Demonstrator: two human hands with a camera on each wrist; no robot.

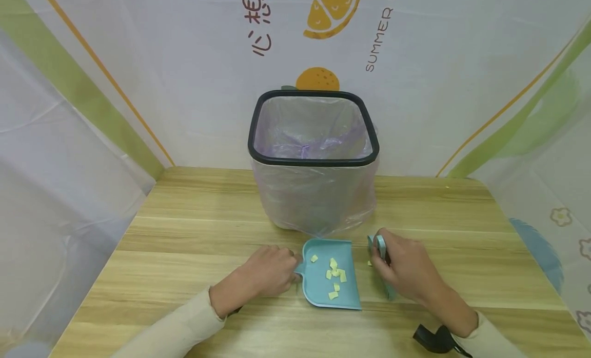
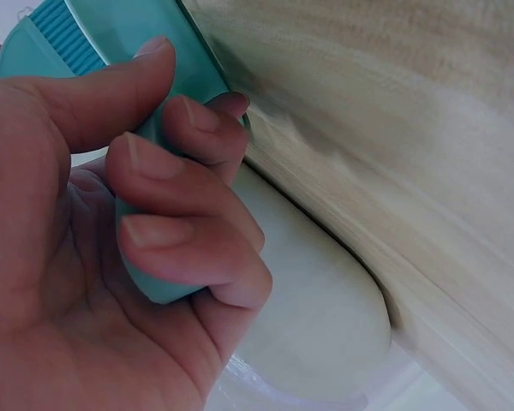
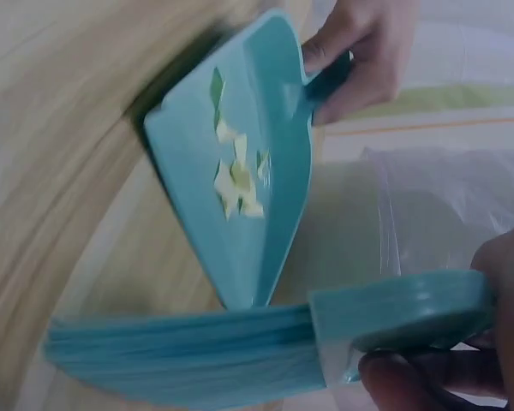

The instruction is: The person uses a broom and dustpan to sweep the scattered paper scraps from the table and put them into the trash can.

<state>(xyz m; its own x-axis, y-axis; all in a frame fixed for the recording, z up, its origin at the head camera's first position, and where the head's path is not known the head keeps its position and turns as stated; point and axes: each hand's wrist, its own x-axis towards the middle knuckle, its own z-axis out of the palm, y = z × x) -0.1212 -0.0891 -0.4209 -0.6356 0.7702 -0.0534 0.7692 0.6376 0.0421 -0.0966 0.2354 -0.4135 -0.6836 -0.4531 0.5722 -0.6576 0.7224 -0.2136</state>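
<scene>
My left hand (image 1: 272, 271) grips the handle (image 2: 158, 287) of a light blue dustpan (image 1: 318, 286), which lies on the table with its wide edge facing right. Several small pale yellow scraps (image 1: 335, 273) rest in the pan, mostly around its middle. To the right, my right hand (image 1: 408, 265) holds a matching small brush (image 3: 188, 355) by its handle end, fingers curled round it. The brush's bristles stand a little way off the pan's open edge in the head view. One more yellow scrap (image 1: 370, 263) shows beside the brush, partly covered by it.
Behind the dustpan stands a bin (image 1: 314, 194) with a black rim (image 1: 314, 162) and a thin translucent liner. Printed white cloth (image 1: 203, 91) hangs behind and on both sides of the wooden table (image 1: 198, 209). A black strap (image 1: 436, 340) is at my right wrist.
</scene>
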